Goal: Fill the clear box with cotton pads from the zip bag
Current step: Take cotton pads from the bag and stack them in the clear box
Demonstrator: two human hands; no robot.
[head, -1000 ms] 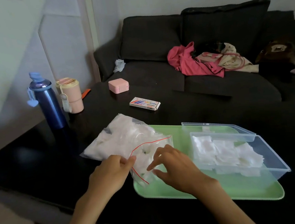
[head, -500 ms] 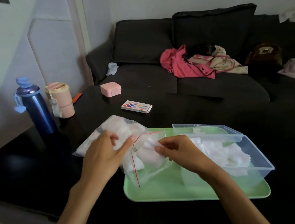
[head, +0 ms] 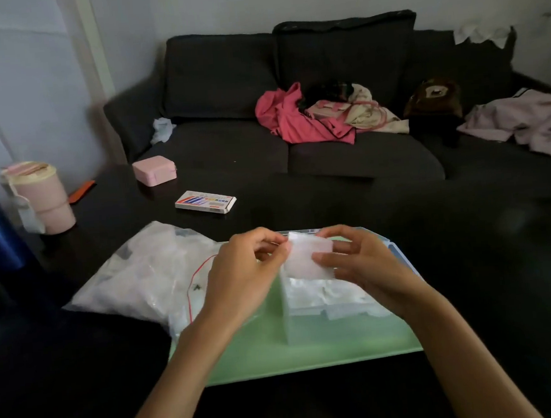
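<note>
Both hands, left hand [head: 246,273] and right hand [head: 359,261], pinch a small stack of cotton pads [head: 307,259] right above the clear box [head: 327,303] on the green tray [head: 279,357]. Next it probably just gets dropped in; zip bag [head: 141,275] lies left.

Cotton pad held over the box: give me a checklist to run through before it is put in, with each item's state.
1. Pad held: ok, the left hand and right hand both pinch it.
2. Pad over the clear box: ok, it is above the pads already inside.
3. Box open: ok, no lid covers it.
4. Room left in the box: cannot tell, the hands hide much of it.
5. Box on the green tray: ok.
6. Zip bag within reach, pads left inside: ok, it lies beside the left hand, still bulging.
</note>
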